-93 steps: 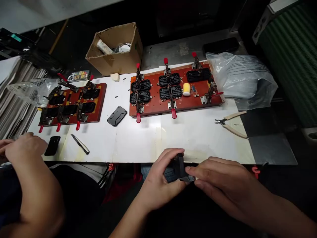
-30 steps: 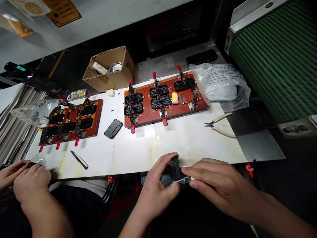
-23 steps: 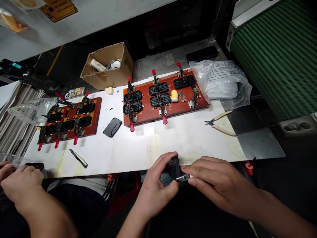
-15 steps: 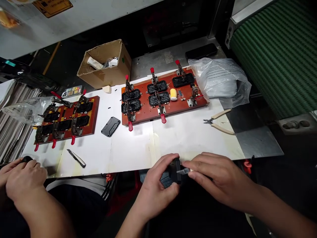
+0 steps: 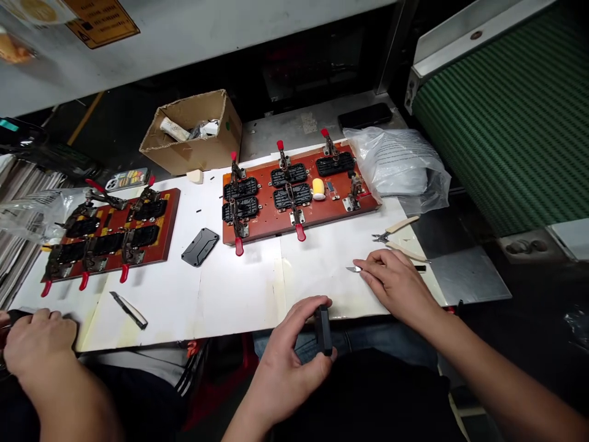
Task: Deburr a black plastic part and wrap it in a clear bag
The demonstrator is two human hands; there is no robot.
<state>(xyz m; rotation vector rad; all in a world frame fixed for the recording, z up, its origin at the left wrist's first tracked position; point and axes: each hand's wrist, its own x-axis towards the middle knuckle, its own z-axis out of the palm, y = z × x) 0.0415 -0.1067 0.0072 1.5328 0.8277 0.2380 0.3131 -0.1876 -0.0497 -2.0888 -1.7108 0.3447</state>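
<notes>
My left hand grips a black plastic case part by its two ends, thumb below and fingers above, with its narrow edge facing right. My right hand is closed around a craft knife and hovers over or rests on the front right of the white-covered table; I cannot tell which. The short blade points left, and a dark handle end shows past the palm. Just beyond that hand lie the nippers with cream handles. A flat black cover sits on the table farther left.
A red-brown clamp board with black parts stands mid-table, a second clamp board at left. A cardboard box, plastic bag, another knife and green conveyor surround them. A co-worker's hand is at left.
My right hand has moved away from the black case part, right and up over the table, taking the craft knife along. My left hand still holds the part. The camera view has shifted slightly.
</notes>
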